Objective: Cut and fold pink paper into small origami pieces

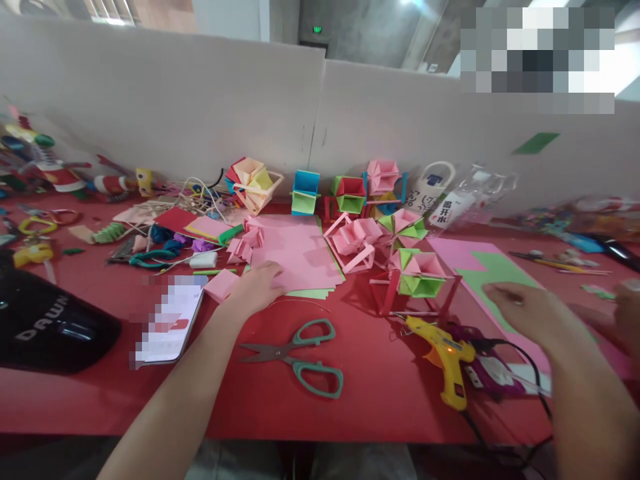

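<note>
My left hand (257, 287) lies over the near-left corner of a stack of pink paper sheets (300, 250), fingers loosely stretched with nothing seen in them. A small pink paper square (223, 285) is beside it. My right hand (517, 303) is low over a green paper sheet (495, 270) at the right, its fingers loosely extended and slightly blurred. Whether it touches the sheet I cannot tell. Between my arms lie green-handled scissors (293, 357), blades spread and pointing left. A yellow hot glue gun (443, 353) rests near my right forearm.
Folded pink-and-green paper wheels on stands (420, 277) line the middle and back. A phone (173, 320) and a black bin-like container (55, 327) are left. Cords trail by a purple power strip (493, 373). Another person's hand (627, 307) shows at the right edge. A white partition (200, 107) stands behind.
</note>
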`<state>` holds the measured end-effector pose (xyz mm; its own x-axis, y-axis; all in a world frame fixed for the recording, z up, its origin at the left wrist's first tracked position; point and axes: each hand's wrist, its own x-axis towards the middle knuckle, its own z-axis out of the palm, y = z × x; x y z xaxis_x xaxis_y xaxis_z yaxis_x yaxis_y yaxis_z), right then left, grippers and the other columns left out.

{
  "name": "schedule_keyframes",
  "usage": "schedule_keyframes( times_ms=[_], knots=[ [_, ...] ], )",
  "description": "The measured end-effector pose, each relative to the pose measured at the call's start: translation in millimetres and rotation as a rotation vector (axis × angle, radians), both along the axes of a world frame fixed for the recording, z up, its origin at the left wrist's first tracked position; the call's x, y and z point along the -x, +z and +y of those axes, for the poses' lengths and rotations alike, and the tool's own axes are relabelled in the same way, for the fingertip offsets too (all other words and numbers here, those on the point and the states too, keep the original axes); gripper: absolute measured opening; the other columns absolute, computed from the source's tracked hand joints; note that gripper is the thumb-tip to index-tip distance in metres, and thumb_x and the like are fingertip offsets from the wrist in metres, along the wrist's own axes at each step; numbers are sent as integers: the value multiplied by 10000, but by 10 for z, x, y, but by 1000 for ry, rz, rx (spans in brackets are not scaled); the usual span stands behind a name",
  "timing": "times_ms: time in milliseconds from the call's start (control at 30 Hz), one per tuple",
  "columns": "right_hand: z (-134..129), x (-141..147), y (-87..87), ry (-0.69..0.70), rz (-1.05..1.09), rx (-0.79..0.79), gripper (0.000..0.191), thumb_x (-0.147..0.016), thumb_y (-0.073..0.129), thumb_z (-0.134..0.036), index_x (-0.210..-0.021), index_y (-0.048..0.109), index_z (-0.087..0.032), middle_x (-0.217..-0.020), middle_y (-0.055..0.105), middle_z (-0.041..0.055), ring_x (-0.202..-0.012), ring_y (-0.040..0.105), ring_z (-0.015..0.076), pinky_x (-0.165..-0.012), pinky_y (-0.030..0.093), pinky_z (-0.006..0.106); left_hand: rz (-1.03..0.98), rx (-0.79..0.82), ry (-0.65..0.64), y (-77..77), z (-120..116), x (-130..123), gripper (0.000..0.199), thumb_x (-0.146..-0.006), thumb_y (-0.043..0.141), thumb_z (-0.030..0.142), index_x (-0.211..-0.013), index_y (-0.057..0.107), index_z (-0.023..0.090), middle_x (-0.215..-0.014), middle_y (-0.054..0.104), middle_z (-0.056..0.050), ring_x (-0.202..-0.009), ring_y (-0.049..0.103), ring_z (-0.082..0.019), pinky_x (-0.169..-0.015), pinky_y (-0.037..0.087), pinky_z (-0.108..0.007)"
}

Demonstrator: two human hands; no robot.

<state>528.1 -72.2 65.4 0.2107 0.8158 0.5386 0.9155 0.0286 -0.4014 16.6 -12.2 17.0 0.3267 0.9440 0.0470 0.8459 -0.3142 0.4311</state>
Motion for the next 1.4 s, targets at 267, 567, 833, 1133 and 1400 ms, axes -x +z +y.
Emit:
schedule_keyframes(
  times_ms=[267,567,833,1133,1400],
  knots=[
    [-121,1855,267,323,144,-79,134,-890,621,-354,-892,734,-280,-943,757,90,-841,711,234,-751,557,366,1,34,67,25,8,-4,466,-775,693,373,-1213,636,223,-1338,641,-86,-1211,605,-302,-1000,484,-397],
    [611,2847,-516,779,163,302,291,-850,690,-285,-1130,715,-210,-1212,709,103,-1149,656,257,-1023,497,436,5,8,10,27,38,65,282,-875,578,336,-1121,691,255,-1208,717,-58,-1091,673,-264,-917,507,-340],
    [715,2736,-816,765,121,291,383,-833,714,-253,-1213,697,-210,-1359,631,115,-1296,562,275,-1104,436,474,-54,10,13,-58,80,97,508,-770,684,297,-1265,624,201,-1334,640,-86,-1209,610,-280,-1047,465,-367],
    [744,2697,-754,820,132,237,210,-950,555,-268,-1026,746,-223,-1127,750,72,-1092,680,234,-1007,503,412,-37,46,23,-60,101,246,685,-726,755,431,-1332,559,178,-1438,548,-125,-1308,532,-311,-1090,431,-396],
    [646,2719,-641,709,127,33,143,-924,532,-192,-956,670,-204,-981,727,81,-947,667,241,-884,518,392,-268,-5,179,18,212,327,424,-787,651,296,-1195,647,184,-1178,703,-92,-1055,672,-271,-945,511,-387]
  ],
)
